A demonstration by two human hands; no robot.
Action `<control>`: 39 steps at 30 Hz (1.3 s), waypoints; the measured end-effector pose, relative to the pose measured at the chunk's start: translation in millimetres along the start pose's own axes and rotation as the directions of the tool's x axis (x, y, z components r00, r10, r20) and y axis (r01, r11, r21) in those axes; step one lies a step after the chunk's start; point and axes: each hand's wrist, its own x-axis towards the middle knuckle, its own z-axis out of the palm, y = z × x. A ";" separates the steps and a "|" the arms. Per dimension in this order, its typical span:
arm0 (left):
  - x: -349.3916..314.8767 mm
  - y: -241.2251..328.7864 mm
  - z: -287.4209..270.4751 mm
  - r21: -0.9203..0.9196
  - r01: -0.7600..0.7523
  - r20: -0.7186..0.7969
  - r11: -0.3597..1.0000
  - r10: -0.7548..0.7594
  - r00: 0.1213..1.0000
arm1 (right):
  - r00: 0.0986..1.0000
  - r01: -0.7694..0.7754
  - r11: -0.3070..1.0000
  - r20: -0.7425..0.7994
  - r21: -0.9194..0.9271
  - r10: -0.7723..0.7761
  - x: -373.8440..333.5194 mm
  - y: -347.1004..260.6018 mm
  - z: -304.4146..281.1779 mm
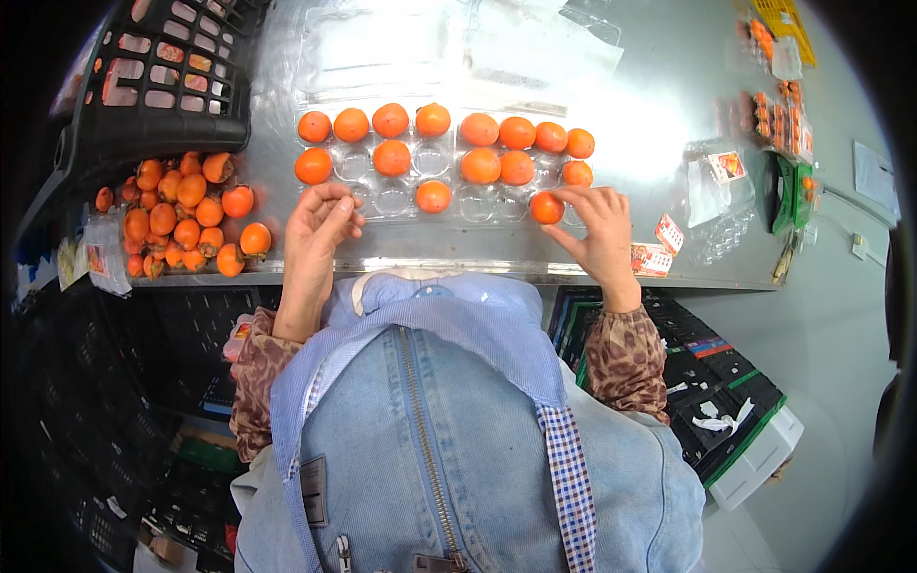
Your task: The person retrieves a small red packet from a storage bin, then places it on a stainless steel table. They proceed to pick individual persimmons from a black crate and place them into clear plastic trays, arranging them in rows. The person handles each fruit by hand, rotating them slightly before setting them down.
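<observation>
Head view: right hand (602,222) pinching round orange persimmon (546,207) by clear plastic tray (476,203); sloppy release, could roll. Left hand (317,224) grip: can't tell.

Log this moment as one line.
left grip: loosely curled, no fruit visible, near left clear tray | right grip: holding orange fruit at right clear tray, near side | fruit pile: left, by black crate

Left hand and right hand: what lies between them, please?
The head view shows the front of the clear trays, with one persimmon there and another persimmon touching the right hand.
</observation>
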 end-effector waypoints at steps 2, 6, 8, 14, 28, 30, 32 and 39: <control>-3.2 -1.6 1.3 0.012 -0.003 -0.023 1.000 0.004 1.000 | 0.996 -0.062 0.993 -0.061 0.103 0.069 -0.1 12.4 -3.1; -9.4 -6.1 9.9 -0.020 0.001 -0.027 1.000 -0.002 1.000 | 0.970 -0.240 0.970 -0.029 0.025 0.241 2.0 34.5 0.2; -11.9 -8.6 17.8 -0.016 0.014 -0.033 1.000 -0.014 0.999 | 0.986 -0.166 0.986 -0.013 -0.005 0.166 5.2 41.4 4.1; -14.0 -16.0 53.7 0.033 0.034 0.014 0.999 -0.035 0.999 | 0.998 -0.056 0.998 0.012 0.013 0.056 15.7 58.4 3.4; -15.5 -20.0 167.5 0.454 -0.288 0.317 0.843 0.150 0.937 | 0.842 -0.445 -0.180 0.478 0.877 0.249 -22.7 27.8 6.7; -19.0 -18.7 177.7 0.487 -0.424 0.356 0.764 0.270 0.895 | 0.853 -0.448 -0.277 0.500 0.850 0.153 -19.9 19.1 5.3; -19.9 -17.1 180.8 0.507 -0.543 0.408 0.669 0.368 0.835 | 0.886 -0.409 -0.265 0.449 0.874 0.115 -16.9 11.3 6.8; -22.8 -20.8 174.2 0.475 -0.636 0.440 0.608 0.462 0.770 | 0.935 -0.333 -0.244 0.352 0.911 0.037 -16.6 0.7 10.0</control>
